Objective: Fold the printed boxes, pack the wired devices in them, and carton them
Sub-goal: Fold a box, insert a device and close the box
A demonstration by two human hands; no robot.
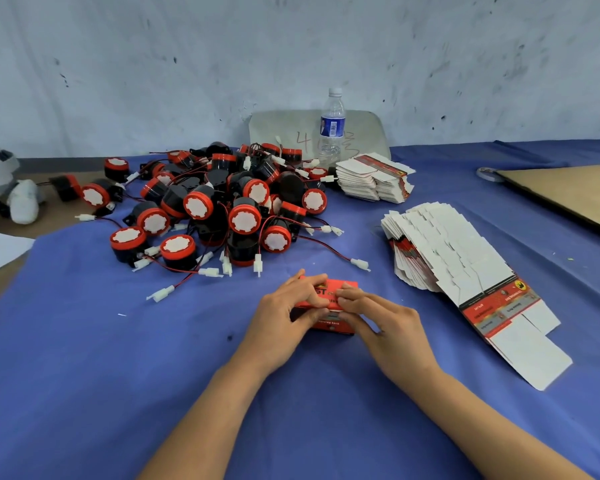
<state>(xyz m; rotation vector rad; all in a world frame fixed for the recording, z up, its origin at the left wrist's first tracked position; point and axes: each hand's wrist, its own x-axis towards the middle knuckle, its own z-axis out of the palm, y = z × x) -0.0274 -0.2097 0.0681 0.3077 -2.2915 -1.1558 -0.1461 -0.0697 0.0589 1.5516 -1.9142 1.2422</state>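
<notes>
– Printed box [331, 326] status? Where is it?
– Centre front of the blue cloth [118, 375], folded up, sitting on the cloth. Red, with a grey strip and dark print on the near face. Lettering on top is mostly covered by fingers.
– Hands?
– Both on it. Left hand [284, 313] has fingers curled over the top and thumb on the near face. Right hand [388, 323] mirrors it from the other side. Both grip the box, fingertips nearly meeting on top. Cannot tell if the end flaps are tucked.
– Devices?
– Pile of wired devices [215, 209] just behind the box: black bodies, red caps, white faces, red/black leads, white connectors. One loose connector [161, 293] lies left of the box, another [359, 264] just beyond it to the right. Neither touches it.
– Blanks?
– Fanned stack of flat box blanks [465, 271] to the right, mostly white side up, print showing on the nearest ones. Second stack [374, 178] further back.
– Anything else?
– Water bottle [332, 126] upright at the back, in front of a grey board [284, 133] leaning on the wall. Cardboard sheet [568, 195] far right. White cloth bundle [23, 202] far left.
</notes>
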